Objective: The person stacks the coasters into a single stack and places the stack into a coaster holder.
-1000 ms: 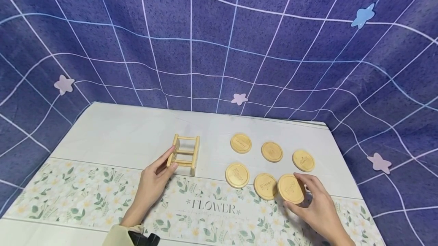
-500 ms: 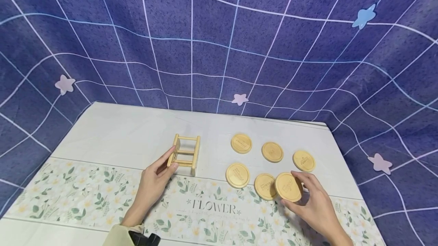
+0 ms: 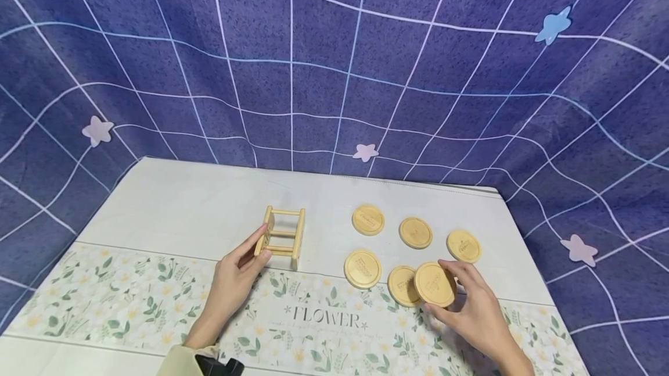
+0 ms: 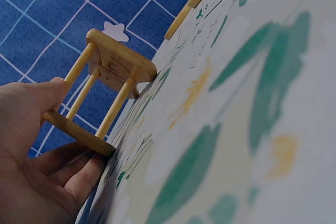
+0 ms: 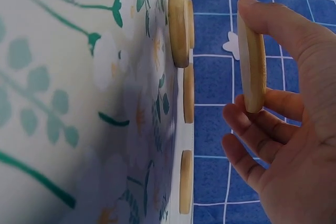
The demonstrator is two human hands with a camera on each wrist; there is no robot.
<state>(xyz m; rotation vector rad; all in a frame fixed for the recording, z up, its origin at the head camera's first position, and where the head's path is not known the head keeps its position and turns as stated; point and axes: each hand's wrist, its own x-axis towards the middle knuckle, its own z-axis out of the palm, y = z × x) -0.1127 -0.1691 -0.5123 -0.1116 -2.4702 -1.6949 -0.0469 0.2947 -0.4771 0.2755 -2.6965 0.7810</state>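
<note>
A small wooden rack with round crossbars stands left of centre on the table. My left hand grips its left side panel between thumb and fingers; the left wrist view shows the hand around that panel of the rack. My right hand pinches a round wooden coaster by its edge. In the right wrist view this coaster is held off the cloth by the hand. From above it overlaps the right edge of another coaster.
Other round coasters lie on the table: one at front left, and three behind, at left, middle and right. A floral cloth band crosses the table front. A blue gridded curtain hangs behind.
My right hand has moved slightly left with its coaster, which now covers more of the coaster beneath it in the head view. The left hand and rack have stayed in place.
</note>
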